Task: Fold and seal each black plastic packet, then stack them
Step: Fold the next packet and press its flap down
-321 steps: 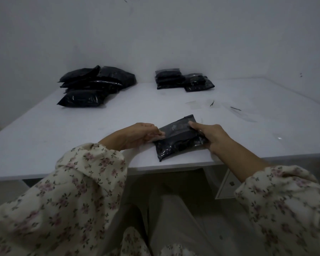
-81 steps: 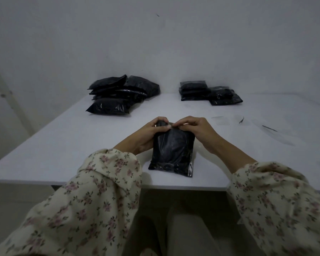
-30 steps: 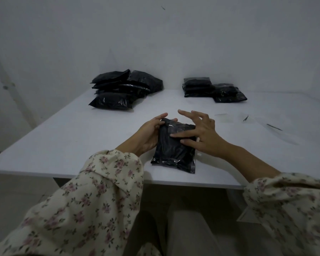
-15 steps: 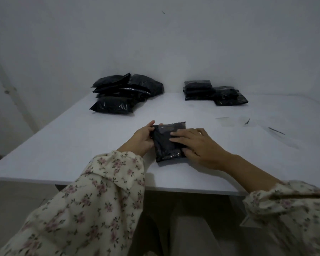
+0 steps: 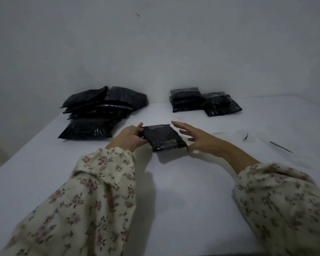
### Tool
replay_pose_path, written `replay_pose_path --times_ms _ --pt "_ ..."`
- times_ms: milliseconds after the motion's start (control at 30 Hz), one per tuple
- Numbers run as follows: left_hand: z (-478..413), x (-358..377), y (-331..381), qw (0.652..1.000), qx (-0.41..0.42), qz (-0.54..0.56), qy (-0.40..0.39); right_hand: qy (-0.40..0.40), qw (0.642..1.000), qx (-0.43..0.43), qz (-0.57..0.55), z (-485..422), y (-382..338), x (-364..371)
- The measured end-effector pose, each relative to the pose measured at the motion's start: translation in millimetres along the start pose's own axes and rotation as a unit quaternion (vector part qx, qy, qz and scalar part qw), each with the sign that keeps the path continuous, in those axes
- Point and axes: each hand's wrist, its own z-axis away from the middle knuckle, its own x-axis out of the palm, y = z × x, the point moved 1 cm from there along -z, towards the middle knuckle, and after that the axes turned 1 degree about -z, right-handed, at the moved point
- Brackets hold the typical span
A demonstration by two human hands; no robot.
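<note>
Since half a second ago your right hand (image 5: pixel 199 140) has come off the small folded black plastic packet (image 5: pixel 163 137), which is now raised a little over its shadow on the wide white table (image 5: pixel 183 191). On that table the loose heap of larger black plastic packets (image 5: pixel 100 111) lies far left and the neater stack of folded black packets (image 5: pixel 201 101) far right, well apart. Your left hand (image 5: pixel 131 138) pinches the packet's left edge, while your right hand hovers just beside its right edge, fingers straight and spread, holding nothing.

One head-worn camera looks forward and down. The left hand (image 5: pixel 130 138) and right hand (image 5: pixel 201 141) lie near, below it.
</note>
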Motion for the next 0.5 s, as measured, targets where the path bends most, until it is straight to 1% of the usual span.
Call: replay_pose_path --times_ms 67,133,167,200,233,267,300,333,367,400,433,467,500 --pt "-11 15 6 1.000 -0.009 0.002 -0.010 -0.018 0.999 0.008 -0.026 -9 4 -13" --pt "-16 34 12 0.999 -0.014 0.021 -0.024 0.004 0.999 0.005 -0.041 -18 6 -25" --pt "-17 44 14 0.999 -0.013 0.023 -0.037 0.041 0.998 -0.004 -0.043 -24 5 -31" --pt "-17 54 16 0.998 -0.011 0.027 -0.057 0.096 0.994 -0.016 -0.053 -30 5 -36" --pt "-18 64 16 0.995 -0.006 0.037 -0.089 0.159 0.983 -0.025 -0.087 -36 3 -41" --pt "-21 74 15 0.990 0.004 0.050 -0.131 0.224 0.964 -0.020 -0.144 -42 2 -48" --pt "-25 83 11 0.984 0.021 0.053 -0.169 0.285 0.934 -0.007 -0.215 -49 1 -56" --pt "-32 90 5 0.980 0.042 0.031 -0.194 0.338 0.893 0.014 -0.296 -55 3 -64" --pt "-37 97 -2 0.976 0.075 -0.035 -0.199 0.386 0.843 0.041 -0.372 -60 6 -73" --pt "-44 103 -11 0.965 0.126 -0.144 -0.181 0.429 0.785 0.070 -0.442 -64 10 -83" --pt "-51 107 -21 0.931 0.187 -0.277 -0.145 0.472 0.732 0.096 -0.481 -68 19 -94" --pt "-62 110 -32 0.876 0.249 -0.400 -0.105 0.506 0.694 0.112 -0.499 -70 24 -103" --pt "-74 110 -43 0.809 0.297 -0.502 -0.068 0.534 0.660 0.129 -0.512 -74 31 -113"
